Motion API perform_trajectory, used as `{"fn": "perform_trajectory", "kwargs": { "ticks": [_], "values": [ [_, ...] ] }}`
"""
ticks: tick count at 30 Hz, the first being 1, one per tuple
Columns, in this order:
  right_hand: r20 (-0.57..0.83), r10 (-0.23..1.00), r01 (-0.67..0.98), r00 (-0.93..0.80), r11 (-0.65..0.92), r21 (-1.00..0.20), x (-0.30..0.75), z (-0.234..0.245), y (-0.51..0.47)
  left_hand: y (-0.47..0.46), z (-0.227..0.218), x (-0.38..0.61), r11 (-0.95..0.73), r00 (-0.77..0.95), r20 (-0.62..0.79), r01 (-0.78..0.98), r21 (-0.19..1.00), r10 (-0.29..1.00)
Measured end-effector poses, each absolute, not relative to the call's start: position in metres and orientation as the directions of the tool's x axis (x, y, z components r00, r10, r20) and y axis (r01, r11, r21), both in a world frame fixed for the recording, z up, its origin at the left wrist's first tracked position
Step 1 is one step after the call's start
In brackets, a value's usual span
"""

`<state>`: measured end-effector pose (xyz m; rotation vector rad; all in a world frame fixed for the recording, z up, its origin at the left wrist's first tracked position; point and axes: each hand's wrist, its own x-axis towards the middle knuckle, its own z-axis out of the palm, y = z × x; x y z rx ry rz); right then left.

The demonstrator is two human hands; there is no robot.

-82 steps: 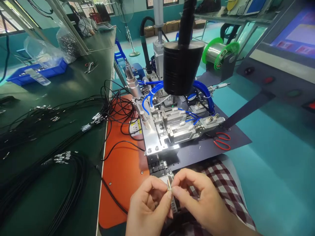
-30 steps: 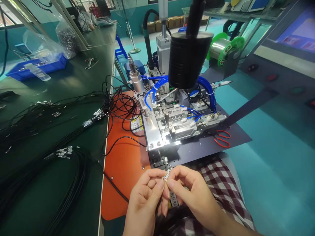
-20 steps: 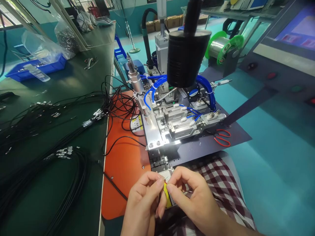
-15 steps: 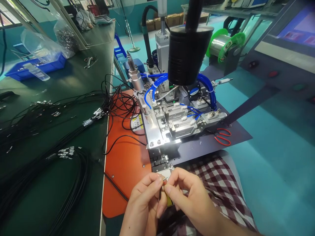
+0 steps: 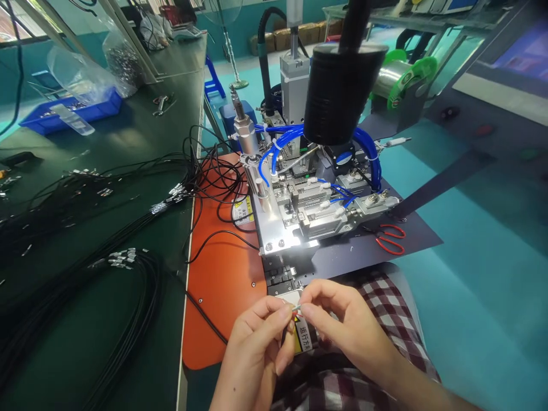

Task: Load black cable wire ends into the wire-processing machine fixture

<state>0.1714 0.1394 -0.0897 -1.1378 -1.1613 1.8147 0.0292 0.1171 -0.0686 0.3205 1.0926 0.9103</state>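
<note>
My left hand [image 5: 257, 348] and my right hand [image 5: 342, 328] meet at the bottom centre, fingertips pinched together on the thin wire ends [image 5: 295, 309] of a black cable [image 5: 280, 342] that runs down between them. Both hands hover just in front of the metal soldering fixture [image 5: 299, 217], over a yellow warning label [image 5: 302, 338] at the machine's front edge. A checked sleeve or lap lies under my right hand.
Bundles of black cables [image 5: 107, 268] with metal plugs cover the green bench at left. An orange mat [image 5: 218, 274] lies beside the fixture. Red scissors [image 5: 390, 238] lie to the right, a black cylinder [image 5: 342, 94] hangs overhead, a solder spool [image 5: 400, 77] stands behind, a blue bin [image 5: 72, 111] far left.
The pinched fingertips have shifted slightly as they work the wire ends; the camera has drifted a little. The hands stay in the same spot.
</note>
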Motion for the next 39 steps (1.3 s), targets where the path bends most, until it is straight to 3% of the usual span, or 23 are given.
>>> {"fn": "perform_trajectory", "kwargs": {
  "ticks": [6,13,16,19,22,24,26,28,30,32,35,39],
  "values": [
    [-0.275,0.835,-0.157,-0.477,-0.388,-0.908,0.176,-0.098,0.142,0.118,-0.071,0.026,0.645,0.234,-0.625,-0.494,0.583,0.745],
    [-0.201,0.841,-0.108,-0.502,-0.291,-0.95,0.179,-0.098,0.144,0.118,-0.069,0.024,0.652,0.256,-0.622,-0.498,0.571,0.74],
    [-0.153,0.901,-0.015,-0.407,-0.174,-0.985,0.177,-0.095,0.137,0.118,-0.069,0.023,0.626,0.227,-0.611,-0.517,0.585,0.758],
    [-0.004,0.95,0.077,-0.312,0.021,-0.997,0.176,-0.093,0.13,0.118,-0.071,0.023,0.62,0.211,-0.613,-0.512,0.595,0.762],
    [0.151,0.948,0.119,-0.279,0.19,-0.975,0.176,-0.091,0.127,0.118,-0.071,0.024,0.615,0.205,-0.606,-0.497,0.612,0.769],
    [0.181,0.944,0.108,-0.276,0.217,-0.97,0.176,-0.09,0.127,0.118,-0.069,0.025,0.601,0.192,-0.594,-0.49,0.631,0.781],
    [0.106,0.956,0.063,-0.275,0.128,-0.99,0.176,-0.088,0.129,0.116,-0.067,0.025,0.589,0.184,-0.583,-0.487,0.645,0.792],
    [-0.054,0.947,-0.026,-0.315,-0.066,-0.998,0.176,-0.088,0.131,0.114,-0.065,0.025,0.585,0.185,-0.576,-0.482,0.653,0.796],
    [-0.199,0.891,-0.148,-0.408,-0.28,-0.949,0.176,-0.09,0.135,0.113,-0.064,0.023,0.584,0.19,-0.569,-0.463,0.666,0.8],
    [-0.255,0.827,-0.253,-0.502,-0.422,-0.87,0.177,-0.093,0.138,0.111,-0.065,0.022,0.578,0.2,-0.552,-0.435,0.69,0.81],
    [-0.251,0.803,-0.318,-0.541,-0.472,-0.822,0.177,-0.096,0.142,0.112,-0.066,0.022,0.568,0.207,-0.534,-0.404,0.716,0.82],
    [-0.207,0.822,-0.252,-0.531,-0.386,-0.887,0.18,-0.096,0.145,0.114,-0.064,0.022,0.58,0.223,-0.537,-0.381,0.72,0.813]
  ]
}}
